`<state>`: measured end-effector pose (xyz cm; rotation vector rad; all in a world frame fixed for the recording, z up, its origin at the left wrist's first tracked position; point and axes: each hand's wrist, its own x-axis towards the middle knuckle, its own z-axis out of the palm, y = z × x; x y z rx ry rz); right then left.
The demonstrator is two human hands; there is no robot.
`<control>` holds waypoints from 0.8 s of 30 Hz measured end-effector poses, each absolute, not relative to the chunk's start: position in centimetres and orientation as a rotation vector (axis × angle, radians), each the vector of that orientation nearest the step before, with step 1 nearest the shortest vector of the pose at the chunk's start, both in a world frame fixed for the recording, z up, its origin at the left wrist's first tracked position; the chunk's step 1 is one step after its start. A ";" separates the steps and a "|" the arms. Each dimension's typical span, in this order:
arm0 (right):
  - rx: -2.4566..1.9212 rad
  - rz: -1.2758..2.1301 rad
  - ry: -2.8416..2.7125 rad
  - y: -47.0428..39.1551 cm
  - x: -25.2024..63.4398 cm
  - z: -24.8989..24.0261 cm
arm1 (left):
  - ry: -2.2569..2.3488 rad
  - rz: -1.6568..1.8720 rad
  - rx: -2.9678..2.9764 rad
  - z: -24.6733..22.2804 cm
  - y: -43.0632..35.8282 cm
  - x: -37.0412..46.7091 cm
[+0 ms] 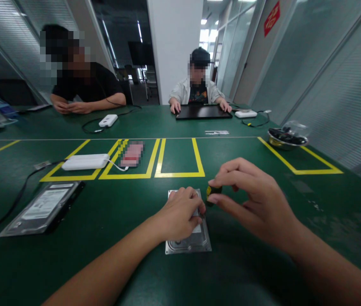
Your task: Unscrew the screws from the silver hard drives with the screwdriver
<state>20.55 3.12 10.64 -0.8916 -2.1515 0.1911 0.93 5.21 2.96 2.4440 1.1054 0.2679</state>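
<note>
A silver hard drive lies flat on the green table in front of me. My left hand rests over its middle and covers much of its label, fingers curled; whether they pinch something small at the drive's right edge is hidden. Just right of the drive, my right hand holds a small black and yellow object between thumb and fingers. A second hard drive with a white label lies at the left, away from both hands.
Beyond the hands are yellow tape outlines, a white power bank, a pink phone and a metal bowl of black items. Two people sit across the table; one touches a black flat panel. A black cable runs along the left.
</note>
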 end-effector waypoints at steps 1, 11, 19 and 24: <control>-0.901 0.182 -2.147 3.1 20.6 10.6 | 1.104 0.264 2.440 3.0 5.2 0.9; -0.880 0.228 -2.141 3.4 20.6 10.4 | 1.116 0.244 2.447 3.1 5.2 0.9; -0.822 0.289 -2.176 3.4 20.7 10.4 | 1.103 0.259 2.444 3.0 5.1 0.9; -0.855 0.215 -2.131 3.5 20.7 10.3 | 1.101 0.261 2.451 2.8 5.2 0.9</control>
